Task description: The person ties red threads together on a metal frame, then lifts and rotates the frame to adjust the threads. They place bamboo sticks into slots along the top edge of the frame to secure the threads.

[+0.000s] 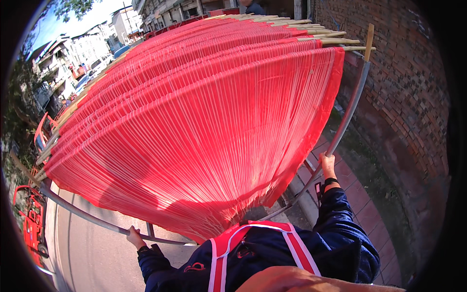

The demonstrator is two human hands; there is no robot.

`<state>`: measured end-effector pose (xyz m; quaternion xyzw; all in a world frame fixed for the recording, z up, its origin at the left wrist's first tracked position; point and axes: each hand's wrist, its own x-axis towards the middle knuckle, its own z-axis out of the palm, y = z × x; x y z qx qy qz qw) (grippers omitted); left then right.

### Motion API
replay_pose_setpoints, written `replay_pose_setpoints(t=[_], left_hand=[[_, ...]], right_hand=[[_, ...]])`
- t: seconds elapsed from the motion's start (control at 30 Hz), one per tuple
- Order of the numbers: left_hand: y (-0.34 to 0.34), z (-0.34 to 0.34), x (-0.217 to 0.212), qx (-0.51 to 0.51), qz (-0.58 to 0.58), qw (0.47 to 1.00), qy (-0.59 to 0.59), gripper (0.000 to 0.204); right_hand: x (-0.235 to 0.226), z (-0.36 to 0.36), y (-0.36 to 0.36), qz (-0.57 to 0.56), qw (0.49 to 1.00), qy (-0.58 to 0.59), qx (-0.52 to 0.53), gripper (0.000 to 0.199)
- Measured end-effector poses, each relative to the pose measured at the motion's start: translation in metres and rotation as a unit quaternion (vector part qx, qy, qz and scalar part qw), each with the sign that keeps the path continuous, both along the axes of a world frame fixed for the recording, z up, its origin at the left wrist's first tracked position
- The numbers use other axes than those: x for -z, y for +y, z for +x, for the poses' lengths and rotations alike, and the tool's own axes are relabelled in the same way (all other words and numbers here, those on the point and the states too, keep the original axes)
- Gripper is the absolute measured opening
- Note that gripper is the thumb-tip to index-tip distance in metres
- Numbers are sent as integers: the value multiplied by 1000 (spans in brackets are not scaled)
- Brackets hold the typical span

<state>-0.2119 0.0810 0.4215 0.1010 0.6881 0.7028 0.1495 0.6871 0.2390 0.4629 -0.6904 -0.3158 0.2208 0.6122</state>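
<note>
Before me hang several layers of red cloth-like sheets (pixel 209 117) with fine pale lines running down them. Wooden poles (pixel 333 42) carry the layers and stick out at both sides. My left hand (pixel 135 237) is closed round a grey metal tube (pixel 87 214) at the lower left. At the right, my right hand (pixel 327 164) grips another grey metal tube (pixel 349 114), which rises toward a wooden stick (pixel 369 41) at its upper end. Loose pale strands (pixel 233 221) gather at the bottom of the nearest sheet. The rack's far part is hidden behind the layers.
A brick wall (pixel 389 82) runs along the right, above a paved walkway (pixel 357 194). Red machinery (pixel 33 226) stands at the left beside the road (pixel 80 243). A person (pixel 254 7) is partly visible beyond the rack. Buildings and parked vehicles line the far left.
</note>
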Motion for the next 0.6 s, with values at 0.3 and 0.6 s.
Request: replay_pose_setpoints(t=[0.3, 0.6], left_hand=[[-3, 9, -6, 19, -13, 999, 28, 21], [-2, 8, -4, 32, 23, 999, 37, 23]], right_hand=[[4, 2, 3, 0, 1000, -5, -7, 17], [9, 6, 6, 19, 1000, 1, 11, 19]])
